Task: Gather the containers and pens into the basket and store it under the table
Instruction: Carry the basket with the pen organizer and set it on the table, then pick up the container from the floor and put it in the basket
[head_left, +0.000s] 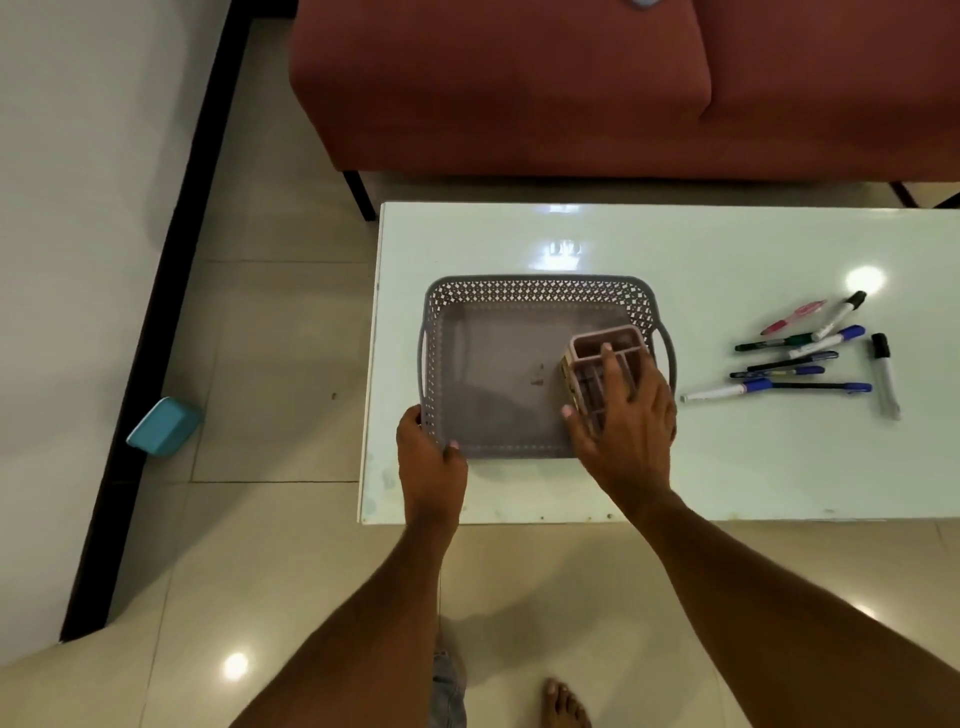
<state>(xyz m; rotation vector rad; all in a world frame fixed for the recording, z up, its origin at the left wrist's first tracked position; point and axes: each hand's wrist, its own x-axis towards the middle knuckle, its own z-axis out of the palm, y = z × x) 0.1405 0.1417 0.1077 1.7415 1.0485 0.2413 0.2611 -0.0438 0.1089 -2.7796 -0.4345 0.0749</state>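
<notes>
Bare foot (563, 701) at bottom centre, on tile floor (270, 364). Left hand (430, 457) grips the near-left corner of the basket (498, 384), fingers curled over the rim. Right hand (626, 415) grasps the pink holder (597, 374), which sits tilted inside the basket's right end. Basket rests on the white table (727, 467), centre frame. Pens (802, 358) lie loose on the table at right, well apart from the basket. Blue box (163, 427) on floor, left. Red sofa (571, 88) across the top.
</notes>
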